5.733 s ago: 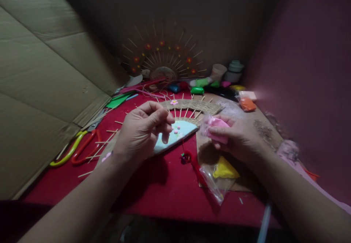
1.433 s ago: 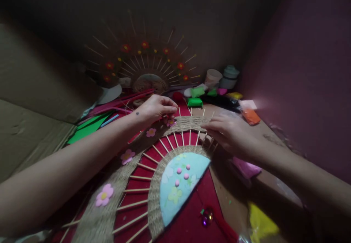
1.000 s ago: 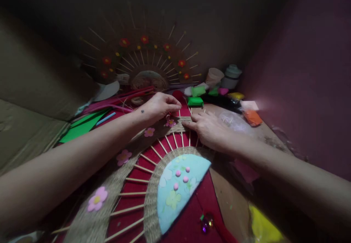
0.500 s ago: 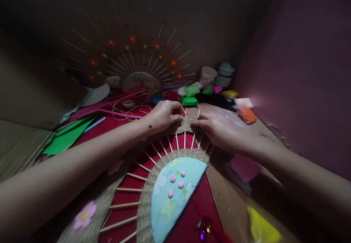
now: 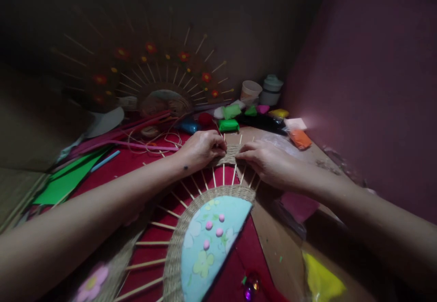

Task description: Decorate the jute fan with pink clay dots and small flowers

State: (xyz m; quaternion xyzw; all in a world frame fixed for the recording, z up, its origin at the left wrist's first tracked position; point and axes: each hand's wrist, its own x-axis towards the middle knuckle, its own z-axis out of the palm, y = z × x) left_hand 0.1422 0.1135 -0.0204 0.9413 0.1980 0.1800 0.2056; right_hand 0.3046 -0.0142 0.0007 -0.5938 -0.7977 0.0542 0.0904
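Note:
A half-round fan-like piece lies before me, with thin wooden sticks [image 5: 152, 243] spreading from a light blue flowered centre [image 5: 201, 252]. Small pink balls [image 5: 219, 232] dot that centre, and a woven twine strip borders it. Farther out, a second woven twine band [image 5: 232, 153] crosses the sticks. My left hand [image 5: 203, 149] is closed, its fingertips pinching this outer band at the top. Just right of it, my right hand [image 5: 268, 162] grips the same band between thumb and fingers. A pink flower [image 5: 91, 284] sits on the band at lower left, partly cut off by the frame.
A similar fan piece with red flowers [image 5: 183, 57] stands at the back. Clay packets, one green [image 5: 228, 125], one orange [image 5: 300, 138], one yellow [image 5: 322, 279], lie around. A cup [image 5: 251, 92] and a jar [image 5: 271, 90] stand near the purple wall [image 5: 362, 88].
The whole view has shifted, so most things appear slightly farther left. Both hands stay on the twine band, with small finger movements.

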